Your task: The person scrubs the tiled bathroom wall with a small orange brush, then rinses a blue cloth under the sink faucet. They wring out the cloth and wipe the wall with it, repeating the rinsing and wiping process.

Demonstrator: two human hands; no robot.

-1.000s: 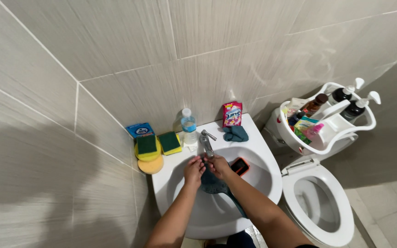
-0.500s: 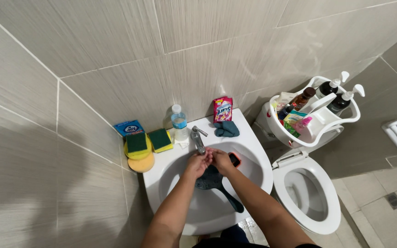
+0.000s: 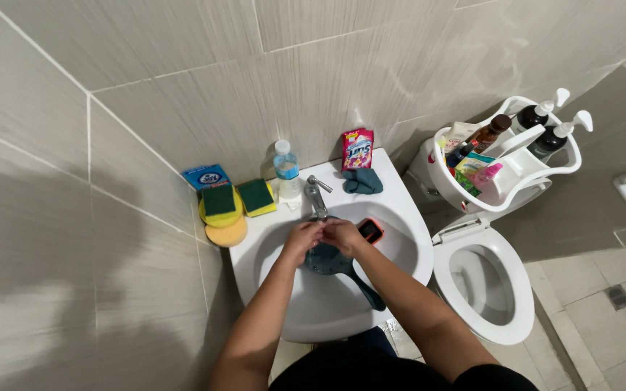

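Note:
My left hand (image 3: 301,238) and my right hand (image 3: 343,234) meet over the white sink (image 3: 400,199), just below the metal faucet (image 3: 317,195). Together they grip a dark blue-grey cloth (image 3: 325,261), which hangs into the basin. A long strip of it trails toward the sink's front right (image 3: 366,291). A small black object with an orange rim (image 3: 370,230) lies in the basin beside my right hand.
On the sink's back edge are a clear water bottle (image 3: 286,171), a pink packet (image 3: 357,150), a folded dark cloth (image 3: 362,181), green-yellow sponges (image 3: 256,196) and a blue box (image 3: 205,176). At right, a white caddy (image 3: 539,171) with bottles sits on the open toilet (image 3: 481,284).
My hands stay together on the cloth under the faucet. The view has shifted slightly, so the sink and toilet sit a little differently in the frame.

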